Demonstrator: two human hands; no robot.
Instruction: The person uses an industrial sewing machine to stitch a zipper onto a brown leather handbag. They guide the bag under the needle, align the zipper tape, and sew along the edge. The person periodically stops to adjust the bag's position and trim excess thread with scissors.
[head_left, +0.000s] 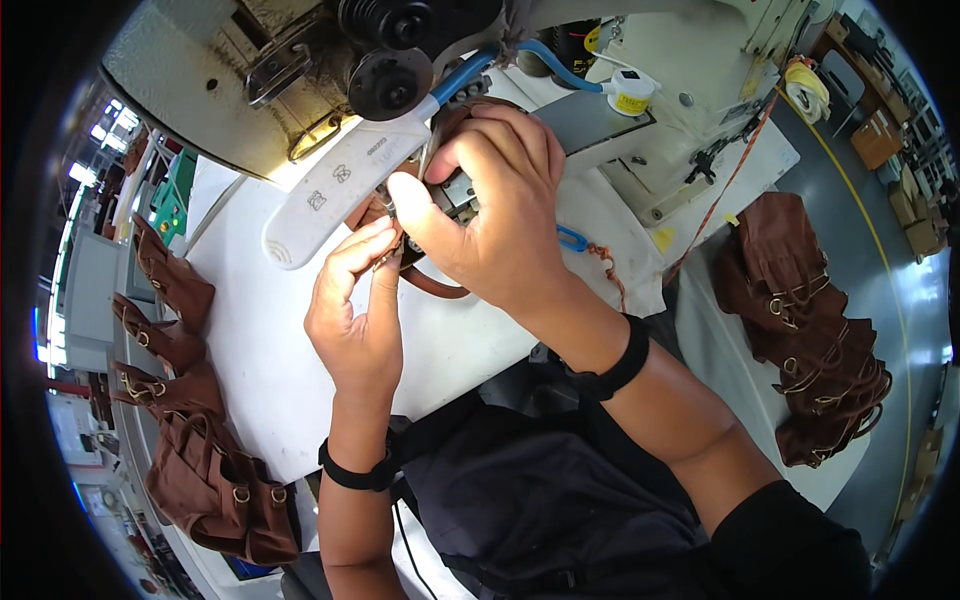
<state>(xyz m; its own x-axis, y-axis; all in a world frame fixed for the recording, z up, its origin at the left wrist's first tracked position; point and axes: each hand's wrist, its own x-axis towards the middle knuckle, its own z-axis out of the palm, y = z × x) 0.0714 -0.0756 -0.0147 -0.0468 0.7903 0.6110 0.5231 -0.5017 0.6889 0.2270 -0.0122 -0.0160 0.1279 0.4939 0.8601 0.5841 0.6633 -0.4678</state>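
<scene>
Head view | hands (505, 220) at brown strap (432, 286) | bags (195, 485) both sides, contents hidden

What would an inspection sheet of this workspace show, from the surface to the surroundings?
Surface: white worktable, with a sewing machine over it.
Job's things: curved brown leather strap; small metal fitting.
Left grip: thumb and fingertips closed on the fitting.
Right grip: fingers curled beside the machine, thumb near the left fingertips; exact hold hidden.
Clutter: blue loop on an orange cord.
Cables: blue gooseneck joined to a white lamp panel; thin black cable near the lap.
Surroundings: brown handbags at left and right; cardboard box at far right.
</scene>
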